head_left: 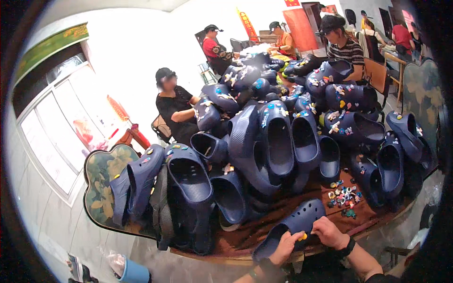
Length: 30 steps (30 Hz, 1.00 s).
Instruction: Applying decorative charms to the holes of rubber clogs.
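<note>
Navy foam clog lies on its side at the near edge of the wooden table, toe end pointing up and to my right, opening toward my left. My left hand grips the clog at its upper, fingers curled against the perforated surface. A small yellow charm sits on the clog just between my two hands; my left thumb touches it or lies right beside it, and I cannot tell which. My right hand is closed around the toe end of the same clog, fingers folded down over it, with a dark band at that wrist.

Just beyond my right hand, a loose scatter of small coloured charms rests on the bare tabletop. Behind the clog, a large pile of navy clogs covers most of the table, many already carrying charms. Several more clogs stand on end at the table's left side. Across the table, a person in black and a person in a striped top sit at the pile.
</note>
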Motion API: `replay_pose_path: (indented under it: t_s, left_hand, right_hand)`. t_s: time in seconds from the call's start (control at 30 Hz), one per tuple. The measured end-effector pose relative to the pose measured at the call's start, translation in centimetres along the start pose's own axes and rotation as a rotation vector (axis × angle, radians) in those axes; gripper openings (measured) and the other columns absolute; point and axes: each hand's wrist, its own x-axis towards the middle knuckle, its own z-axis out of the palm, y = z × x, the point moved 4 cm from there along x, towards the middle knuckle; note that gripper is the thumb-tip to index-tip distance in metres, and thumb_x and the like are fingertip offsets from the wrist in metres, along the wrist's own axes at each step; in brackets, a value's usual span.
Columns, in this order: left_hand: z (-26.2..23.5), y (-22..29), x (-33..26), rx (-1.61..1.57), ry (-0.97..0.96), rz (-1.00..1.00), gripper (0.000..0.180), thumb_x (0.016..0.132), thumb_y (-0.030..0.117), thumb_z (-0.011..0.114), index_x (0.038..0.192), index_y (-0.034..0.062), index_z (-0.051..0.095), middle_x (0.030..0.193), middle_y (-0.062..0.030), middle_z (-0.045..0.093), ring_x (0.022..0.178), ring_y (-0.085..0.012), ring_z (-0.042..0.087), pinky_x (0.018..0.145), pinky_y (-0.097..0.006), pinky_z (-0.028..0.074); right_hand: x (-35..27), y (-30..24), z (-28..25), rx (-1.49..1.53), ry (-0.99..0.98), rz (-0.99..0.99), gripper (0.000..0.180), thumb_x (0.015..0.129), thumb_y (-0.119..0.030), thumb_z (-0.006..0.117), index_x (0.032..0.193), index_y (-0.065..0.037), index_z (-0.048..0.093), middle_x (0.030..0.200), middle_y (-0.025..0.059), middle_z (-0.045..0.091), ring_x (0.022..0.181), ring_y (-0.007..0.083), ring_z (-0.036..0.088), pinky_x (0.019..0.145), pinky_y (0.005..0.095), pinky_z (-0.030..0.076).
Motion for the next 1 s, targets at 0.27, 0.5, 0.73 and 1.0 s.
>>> replay_pose_path:
  t_s: [0.27,0.5,0.73,1.0]
  left_hand:
    - [-2.1,-4.0,4.2,0.399,-0.025,0.278,0.025,0.094,0.018,0.056,0.107,0.0064,0.075,0.086,-0.0086,0.067,0.087,-0.0154,0.06,0.08,-0.03,0.045]
    - [-1.6,-5.6,4.9,0.022,-0.025,0.083,0.028,0.098,0.02,0.053,0.111,0.0023,0.071,0.105,-0.0034,0.069,0.096,-0.0135,0.063,0.087,-0.028,0.048]
    - [1.0,-1.7,2.2,-0.072,-0.211,0.14,0.026,0.096,0.029,0.06,0.109,0.008,0.068,0.102,0.0028,0.067,0.092,-0.0105,0.061,0.084,-0.029,0.048]
    - [-1.3,-0.3,1.8,-0.002,0.127,0.117,0.02,0.087,0.015,0.066,0.09,-0.003,0.073,0.088,-0.0066,0.07,0.079,-0.0135,0.065,0.073,-0.028,0.049]
  right_hand:
    - [0.4,-0.4,0.0,-0.078,0.042,-0.096,0.025,0.077,0.004,0.068,0.097,-0.004,0.056,0.092,0.0118,0.059,0.083,0.0326,0.058,0.072,0.0395,0.05]
    - [-0.9,-0.9,0.3,-0.117,-0.018,-0.189,0.022,0.081,0.003,0.064,0.1,-0.005,0.055,0.095,0.0117,0.058,0.085,0.0319,0.056,0.074,0.0394,0.05]
    - [-3.4,-0.8,0.8,-0.127,-0.008,-0.196,0.018,0.085,-0.003,0.061,0.103,-0.005,0.057,0.101,0.0133,0.056,0.091,0.0331,0.056,0.079,0.0421,0.049]
    - [-1.6,-2.4,1.0,-0.208,0.118,-0.158,0.029,0.079,-0.004,0.059,0.107,0.001,0.056,0.113,0.0141,0.057,0.107,0.033,0.057,0.089,0.0397,0.052]
